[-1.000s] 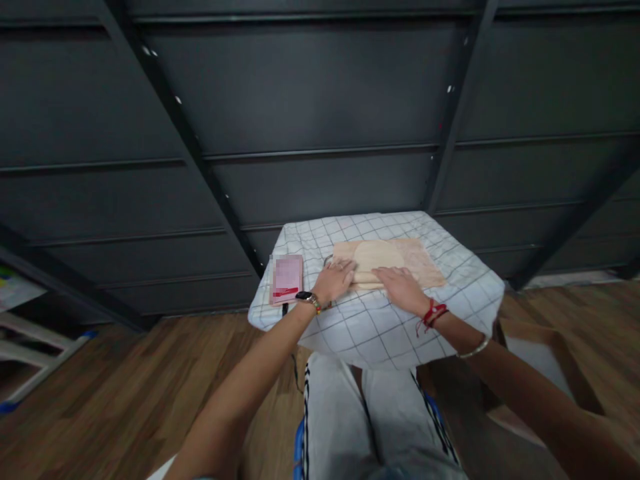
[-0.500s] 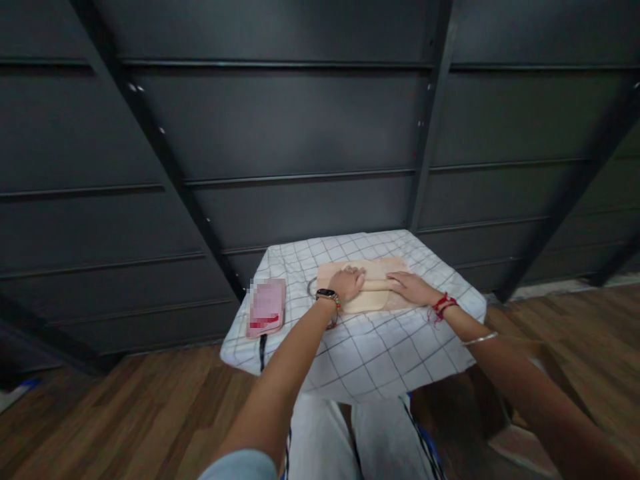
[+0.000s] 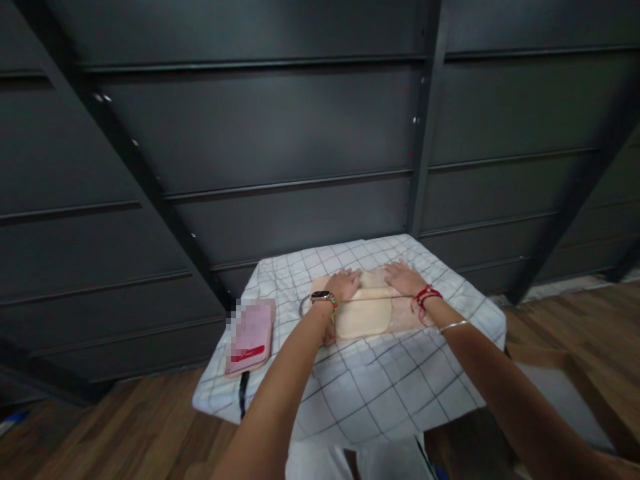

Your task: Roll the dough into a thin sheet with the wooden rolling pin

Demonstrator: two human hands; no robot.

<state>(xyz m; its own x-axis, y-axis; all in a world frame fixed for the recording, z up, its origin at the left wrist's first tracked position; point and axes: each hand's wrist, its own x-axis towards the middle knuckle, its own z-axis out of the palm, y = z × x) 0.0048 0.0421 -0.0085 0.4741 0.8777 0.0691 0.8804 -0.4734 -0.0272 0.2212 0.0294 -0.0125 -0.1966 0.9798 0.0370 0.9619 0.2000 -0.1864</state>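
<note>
One flat, pale dough sheet (image 3: 363,317)

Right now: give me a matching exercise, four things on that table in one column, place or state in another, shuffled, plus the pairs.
Things:
1. left hand
2. right hand
3. pink phone
4. dough sheet

Places or states:
a. lies flat and pale on the wooden board, on the near side of the rolling pin
b. lies near the left edge of the checked tablecloth, apart from the board
c. palm down on the pin's left end, watch at the wrist
d. palm down on the pin's right end, red thread at the wrist

Pairs: 1-c, 2-d, 3-b, 4-a
</note>
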